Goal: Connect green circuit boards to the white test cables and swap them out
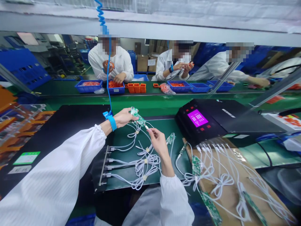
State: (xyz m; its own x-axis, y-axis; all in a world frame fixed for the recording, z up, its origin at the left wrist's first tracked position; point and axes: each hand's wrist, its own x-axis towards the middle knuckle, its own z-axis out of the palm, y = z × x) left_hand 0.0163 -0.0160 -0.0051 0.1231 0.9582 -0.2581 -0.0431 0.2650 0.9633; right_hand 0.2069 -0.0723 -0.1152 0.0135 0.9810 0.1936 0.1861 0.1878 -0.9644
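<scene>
My left hand (125,117), with a blue strap at the wrist, grips a green circuit board (139,120) above the dark green work surface. Close to the board's lower right end, my right hand (158,138) pinches a white cable plug (146,127). Whether the plug sits fully in the board cannot be made out. Under both hands lie bundled white cables (147,166), joined to a row of ports on the black box at left. Another green board (171,138) lies right of my right hand.
A black tester with a lit purple screen (197,118) stands at right. Boards and cables cover brown cardboard (228,175) below it. A coiled blue cord (108,62) hangs to my left wrist. Across the line, people in white coats handle orange parts by blue bins (88,88).
</scene>
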